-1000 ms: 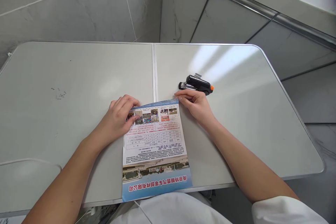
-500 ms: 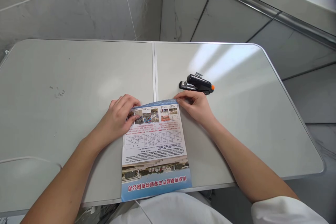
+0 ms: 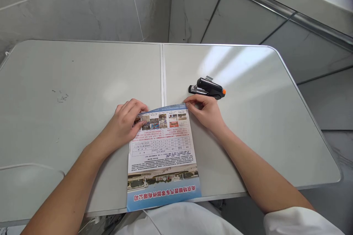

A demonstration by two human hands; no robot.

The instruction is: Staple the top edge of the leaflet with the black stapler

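Observation:
A printed leaflet [image 3: 165, 154] with blue ends, small photos and a table of text lies upside down to me at the table's front edge. My left hand [image 3: 127, 119] grips its far left corner, thumb on top and fingers curled behind the edge. At the far right corner, my right hand [image 3: 205, 112] pinches the paper between thumb and index finger. The leaflet's far edge looks slightly raised or folded between the hands. Just beyond my right hand lies a black stapler [image 3: 211, 87] with an orange end, on its side.
The white table [image 3: 110, 69] has a seam down its middle. Several loose staples [image 3: 63, 97] are scattered on its left half. A white cable [image 3: 33, 164] runs at the left front. Grey tiled walls [image 3: 88, 7] stand behind the table.

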